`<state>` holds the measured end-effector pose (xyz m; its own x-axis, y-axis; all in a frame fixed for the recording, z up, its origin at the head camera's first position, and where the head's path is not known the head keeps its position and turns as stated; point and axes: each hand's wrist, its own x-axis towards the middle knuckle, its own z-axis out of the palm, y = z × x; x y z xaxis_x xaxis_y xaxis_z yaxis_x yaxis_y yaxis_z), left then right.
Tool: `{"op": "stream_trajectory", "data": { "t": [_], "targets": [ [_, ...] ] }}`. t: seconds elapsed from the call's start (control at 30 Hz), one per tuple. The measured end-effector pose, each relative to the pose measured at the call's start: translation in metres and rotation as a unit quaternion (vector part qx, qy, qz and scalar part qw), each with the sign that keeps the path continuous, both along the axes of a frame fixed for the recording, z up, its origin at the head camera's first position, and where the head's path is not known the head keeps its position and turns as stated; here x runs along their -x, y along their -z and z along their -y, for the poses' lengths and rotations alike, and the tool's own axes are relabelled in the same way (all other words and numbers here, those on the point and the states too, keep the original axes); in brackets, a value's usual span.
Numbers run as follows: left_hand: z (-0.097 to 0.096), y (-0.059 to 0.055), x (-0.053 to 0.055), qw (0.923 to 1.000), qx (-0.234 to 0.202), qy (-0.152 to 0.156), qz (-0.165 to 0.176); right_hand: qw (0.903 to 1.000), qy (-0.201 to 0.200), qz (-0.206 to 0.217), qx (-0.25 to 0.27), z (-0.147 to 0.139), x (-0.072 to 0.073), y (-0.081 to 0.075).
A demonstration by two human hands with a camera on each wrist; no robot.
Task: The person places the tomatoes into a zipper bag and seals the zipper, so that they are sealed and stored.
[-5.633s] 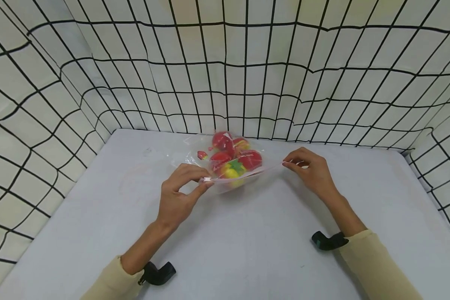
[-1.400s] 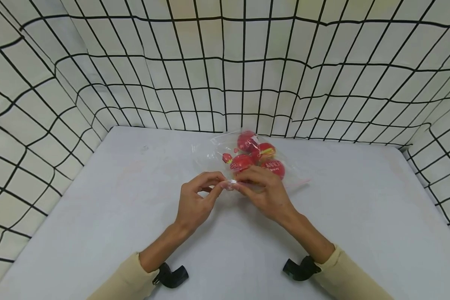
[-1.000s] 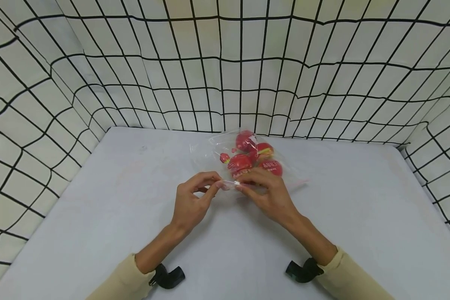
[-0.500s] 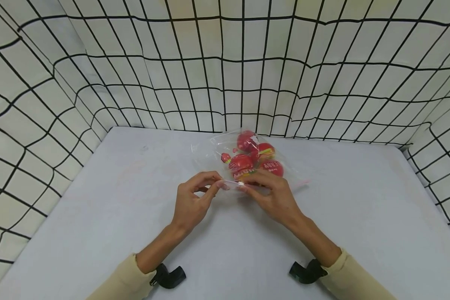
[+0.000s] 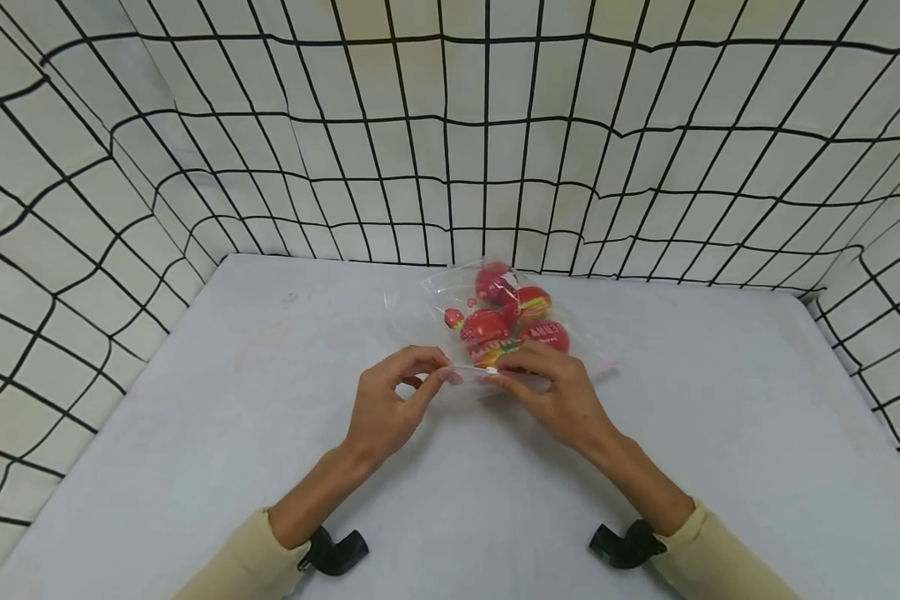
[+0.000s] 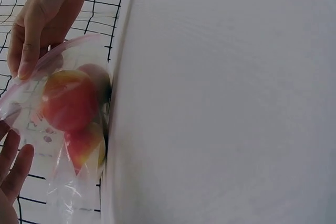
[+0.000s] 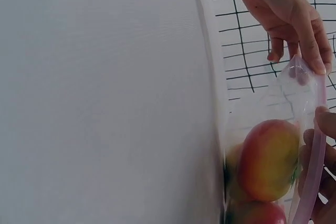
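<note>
A clear slider zip bag (image 5: 438,304) with a pink closing strip (image 7: 313,182) lies at the back of the table. Red print marks it, and several round red-and-yellow fruit-like pieces (image 5: 534,302) fill it. My left hand (image 5: 386,408) pinches the left end of the strip between thumb and fingers. Just to its right, my right hand (image 5: 562,398) pinches the strip at the small white slider (image 5: 491,371). A short stretch of strip shows between the two hands. The right hand covers part of the bag's front edge.
The white table (image 5: 487,517) reaches back to a black net (image 5: 487,181) hung before pale walls. Netting also rises at the left and right sides. A black curved piece sits at each wrist, the left one (image 5: 337,553) and the right one (image 5: 624,546).
Earlier my right hand held the bag's far right end; it came to the slider beside my left hand. Since then, right hand and slider have moved slightly right along the strip. The left hand stays.
</note>
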<state>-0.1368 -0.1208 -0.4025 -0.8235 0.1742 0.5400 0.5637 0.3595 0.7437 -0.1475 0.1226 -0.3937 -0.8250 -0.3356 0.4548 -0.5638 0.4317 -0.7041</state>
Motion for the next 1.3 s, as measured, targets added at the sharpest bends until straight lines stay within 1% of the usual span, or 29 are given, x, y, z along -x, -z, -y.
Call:
{"op": "stream_trajectory", "data": {
  "t": [0.07,0.17,0.27,0.4,0.53,0.6,0.93,1.03,1.17,1.3],
  "targets": [
    [0.0,-0.001,0.0,0.9997,0.018,0.012,-0.006,1.0,-0.001,0.001,-0.006,-0.001,0.001,0.001],
    [0.001,-0.004,0.001,0.9983,0.054,0.015,-0.014,0.9999,-0.007,0.005,-0.012,-0.003,0.001,0.001],
    [0.0,-0.009,0.002,0.9953,0.094,0.009,-0.02,0.9997,-0.016,0.007,-0.014,-0.003,0.003,0.001],
    [-0.003,-0.015,0.002,0.9892,0.145,0.001,-0.022,0.9995,-0.029,0.004,-0.012,-0.002,0.004,0.001],
    [-0.006,-0.017,0.002,0.984,0.176,-0.004,-0.026,0.9992,-0.035,0.0,-0.016,-0.002,0.005,0.0],
    [-0.007,-0.018,0.002,0.9834,0.179,-0.004,-0.03,0.9993,-0.032,-0.003,-0.019,-0.002,0.005,-0.001],
    [-0.009,-0.018,0.002,0.9881,0.149,-0.017,-0.034,0.9994,-0.019,-0.014,-0.024,-0.004,0.004,-0.002],
    [-0.009,-0.017,0.002,0.9897,0.137,-0.016,-0.038,0.9995,-0.015,-0.015,-0.023,-0.004,0.004,-0.002],
    [-0.009,-0.016,0.002,0.9916,0.121,-0.013,-0.045,0.9997,-0.019,-0.01,-0.013,-0.004,0.004,-0.002],
    [-0.008,-0.015,0.002,0.9923,0.114,-0.012,-0.048,0.9997,-0.02,-0.007,-0.009,-0.004,0.004,-0.002]
  ]
}}
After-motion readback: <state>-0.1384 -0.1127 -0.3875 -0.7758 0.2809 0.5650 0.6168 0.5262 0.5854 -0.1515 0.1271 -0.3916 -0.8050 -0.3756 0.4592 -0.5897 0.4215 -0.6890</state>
